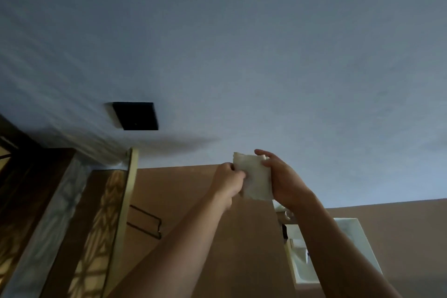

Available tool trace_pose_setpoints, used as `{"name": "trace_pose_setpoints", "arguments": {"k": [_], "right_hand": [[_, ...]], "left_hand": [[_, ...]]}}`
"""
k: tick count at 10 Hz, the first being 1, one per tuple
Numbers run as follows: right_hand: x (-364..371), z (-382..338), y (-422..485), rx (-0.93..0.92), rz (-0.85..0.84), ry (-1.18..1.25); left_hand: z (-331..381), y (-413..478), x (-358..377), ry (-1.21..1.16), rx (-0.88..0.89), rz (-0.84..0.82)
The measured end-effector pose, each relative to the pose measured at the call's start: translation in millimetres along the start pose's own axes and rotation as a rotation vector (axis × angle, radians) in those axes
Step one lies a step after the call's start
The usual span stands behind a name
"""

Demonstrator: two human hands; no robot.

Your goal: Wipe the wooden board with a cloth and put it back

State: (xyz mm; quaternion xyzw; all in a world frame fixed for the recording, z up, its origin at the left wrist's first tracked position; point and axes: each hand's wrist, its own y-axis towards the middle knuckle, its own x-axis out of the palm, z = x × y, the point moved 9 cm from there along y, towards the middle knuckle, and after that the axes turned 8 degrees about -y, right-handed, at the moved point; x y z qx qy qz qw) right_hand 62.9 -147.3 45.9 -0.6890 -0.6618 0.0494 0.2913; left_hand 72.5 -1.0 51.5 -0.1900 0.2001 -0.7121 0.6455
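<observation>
A small folded white cloth (pixel 256 180) is held up in front of me between both hands. My left hand (pixel 228 181) pinches its left edge with closed fingers. My right hand (pixel 283 181) cups its right side, thumb on top. Behind the hands stands a flat brown surface (pixel 183 201); I cannot tell whether it is the wooden board or a wall.
The view tilts steeply upward, and a pale grey ceiling fills most of it, with a black square fitting (pixel 136 116). A black rail (pixel 145 224) hangs on the brown surface. A white basin (pixel 355 247) is at the lower right, a patterned glass door (pixel 96 225) at the left.
</observation>
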Motion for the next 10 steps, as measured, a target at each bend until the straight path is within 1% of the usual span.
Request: {"name": "trace_pose_setpoints", "arguments": {"k": [1,2,3,4,5,6,7,8,9,10], "right_hand": [[-31.9,2.0,21.6,-0.038,0.13,-0.17],[-54.0,17.2,46.4,-0.008,0.229,-0.317],[-72.2,33.3,73.0,0.007,0.335,-0.498],[-76.5,43.6,94.4,-0.003,0.391,-0.689],[-75.9,45.3,107.2,-0.038,0.457,-0.88],[-72.9,42.8,112.9,-0.107,0.51,-1.031],[-76.0,44.4,108.1,-0.043,0.562,-1.185],[-82.6,44.1,97.5,0.081,0.6,-1.229],[-74.7,32.7,85.6,0.104,0.58,-1.288],[-55.8,6.9,70.6,-0.011,0.569,-1.363]], "left_hand": [[-24.1,33.8,15.5,-0.125,-0.078,-0.008],[-39.7,63.7,20.1,-0.057,-0.053,0.04],[-50.1,87.1,15.8,0.066,0.015,0.115],[-61.9,106.8,14.3,0.184,0.038,0.143],[-58.8,117.6,13.2,0.439,0.121,0.229],[-54.7,124.0,20.1,0.584,0.199,0.26],[-54.7,124.8,20.2,0.762,0.182,0.306],[-45.5,118.0,18.7,0.991,0.22,0.365],[-21.5,102.2,22.1,1.139,0.337,0.344],[15.0,78.8,19.2,1.184,0.48,0.401]]}}
